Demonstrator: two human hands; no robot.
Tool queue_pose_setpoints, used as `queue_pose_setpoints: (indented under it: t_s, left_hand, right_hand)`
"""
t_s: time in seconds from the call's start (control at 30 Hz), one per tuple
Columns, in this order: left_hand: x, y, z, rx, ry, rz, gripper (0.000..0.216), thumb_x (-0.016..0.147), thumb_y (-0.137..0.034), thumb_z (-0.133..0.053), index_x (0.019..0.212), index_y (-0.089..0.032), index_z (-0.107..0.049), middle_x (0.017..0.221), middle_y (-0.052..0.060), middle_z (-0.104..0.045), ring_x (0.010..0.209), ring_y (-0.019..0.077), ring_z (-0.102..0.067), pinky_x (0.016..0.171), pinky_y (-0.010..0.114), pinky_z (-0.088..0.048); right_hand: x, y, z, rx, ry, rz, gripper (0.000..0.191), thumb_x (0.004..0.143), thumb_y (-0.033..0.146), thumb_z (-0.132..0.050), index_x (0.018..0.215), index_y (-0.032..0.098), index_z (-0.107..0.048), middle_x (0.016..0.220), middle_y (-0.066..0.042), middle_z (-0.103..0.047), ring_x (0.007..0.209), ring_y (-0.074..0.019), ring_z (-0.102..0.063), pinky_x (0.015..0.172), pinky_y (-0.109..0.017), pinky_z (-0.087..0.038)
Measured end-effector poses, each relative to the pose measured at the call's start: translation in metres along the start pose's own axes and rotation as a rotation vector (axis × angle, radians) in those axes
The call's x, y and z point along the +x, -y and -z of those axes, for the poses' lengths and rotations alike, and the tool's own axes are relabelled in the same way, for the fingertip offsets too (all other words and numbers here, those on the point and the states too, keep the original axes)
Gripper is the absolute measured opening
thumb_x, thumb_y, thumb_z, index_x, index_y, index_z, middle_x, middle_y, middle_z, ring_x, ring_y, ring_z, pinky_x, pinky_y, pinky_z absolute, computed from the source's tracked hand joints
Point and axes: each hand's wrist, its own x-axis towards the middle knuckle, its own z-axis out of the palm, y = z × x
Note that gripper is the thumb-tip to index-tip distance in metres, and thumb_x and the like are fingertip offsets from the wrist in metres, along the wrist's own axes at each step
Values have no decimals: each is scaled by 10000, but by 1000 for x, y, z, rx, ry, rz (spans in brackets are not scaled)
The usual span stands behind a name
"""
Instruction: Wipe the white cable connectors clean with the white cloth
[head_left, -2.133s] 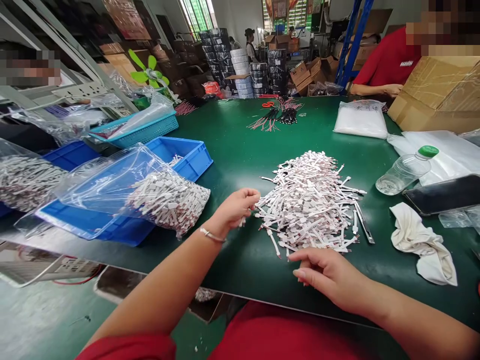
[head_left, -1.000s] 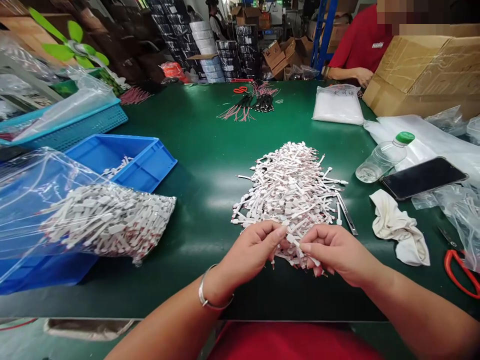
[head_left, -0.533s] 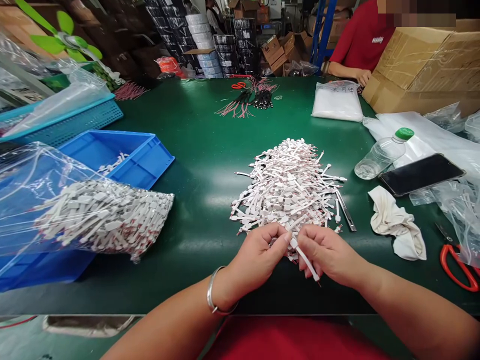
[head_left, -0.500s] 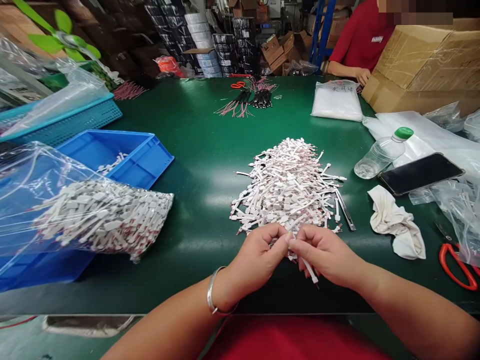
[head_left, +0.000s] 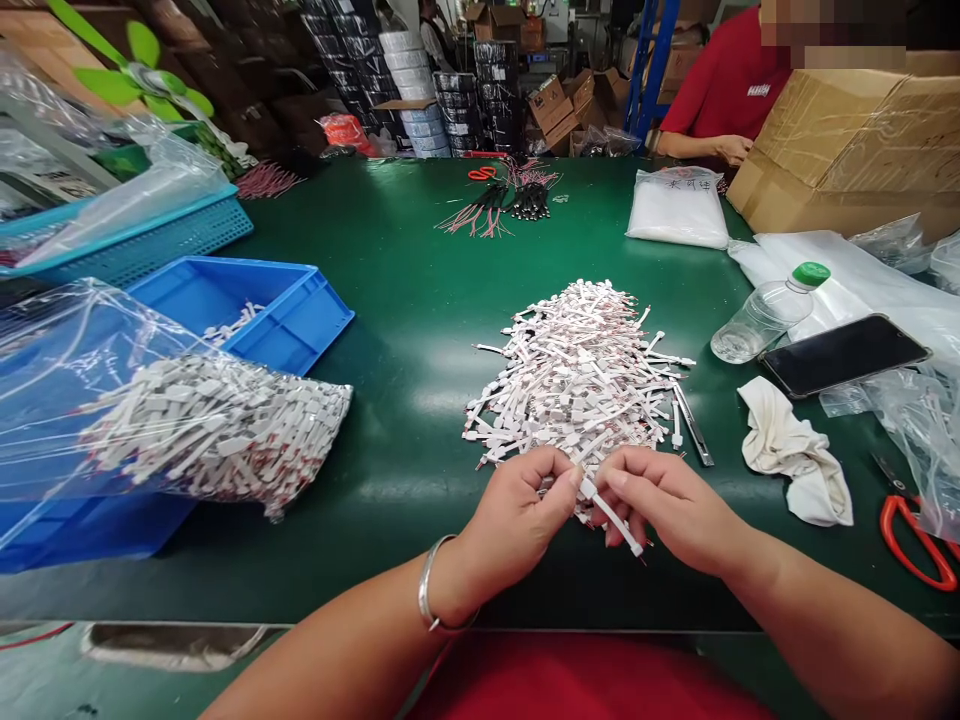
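My left hand (head_left: 529, 500) is closed in a pinch on one end of a short white cable (head_left: 619, 525) with small white connectors. The cable slants down to the right, and thin wire ends show at its lower tip. My right hand (head_left: 664, 505) is close beside it, thumb and fingers loosely apart. Its lower fingers curl behind the cable; whether they touch it is hard to see. Just beyond both hands lies a large heap of similar white cables (head_left: 577, 370). Metal tweezers (head_left: 694, 425) rest at the heap's right side.
To the left, a clear bag of white cables (head_left: 217, 430) lies across blue bins (head_left: 300, 320). On the right are a bottle (head_left: 765, 315), a phone (head_left: 844, 355), a white cloth (head_left: 795, 450) and red-handled scissors (head_left: 911, 540). A co-worker (head_left: 720, 90) sits behind a cardboard box (head_left: 840, 150).
My right thumb and fingers have drawn slightly back from the pinch, so the cable's connector now shows between my hands. The left hand keeps its grip. The view has shifted slightly.
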Motion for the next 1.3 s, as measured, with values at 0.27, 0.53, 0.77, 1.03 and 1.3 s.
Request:
queue_pose_setpoints:
  t_s: [0.27,0.53,0.77,1.03,1.3]
  left_hand:
    - [-1,3,-2,47,4,15,255,832,-324,-507,629,-170,-523,575,-14,-507,566,113,-432,564,225,-362]
    - [-1,2,-2,78,11,0,259,826,-334,-493,629,-166,-507,576,-24,-490,565,102,-412,555,215,-352]
    - [-2,1,-2,88,8,8,255,827,-320,-483,626,-165,-510,576,-25,-491,566,100,-418,558,216,-352]
    - [-1,-1,0,79,68,9,289,853,-368,-481,652,-164,-521,593,-18,-506,580,108,-432,578,229,-358]
    - [-13,-2,-24,233,604,42,309,876,-411,-448,728,-157,-542,647,-12,-501,620,120,-415,590,239,-342]
  right_hand:
    - [0,5,-8,23,16,-87,353,746,503,-632,767,160,-553,696,-25,-645,554,-110,-606,493,-213,-446]
    - [1,10,-10,32,-12,-131,345,712,493,-638,732,160,-550,662,-17,-646,552,-109,-612,519,-224,-464]
    - [-1,9,-9,24,0,-135,282,717,426,-621,770,154,-568,683,-22,-658,568,-112,-622,538,-229,-474]
    - [-3,8,-5,9,38,-75,256,768,404,-603,762,157,-538,634,-1,-628,487,-79,-564,464,-187,-426]
    - [-58,-2,9,-374,162,-191,151,847,244,-517,760,154,-603,600,22,-600,481,-82,-515,462,-185,-392]
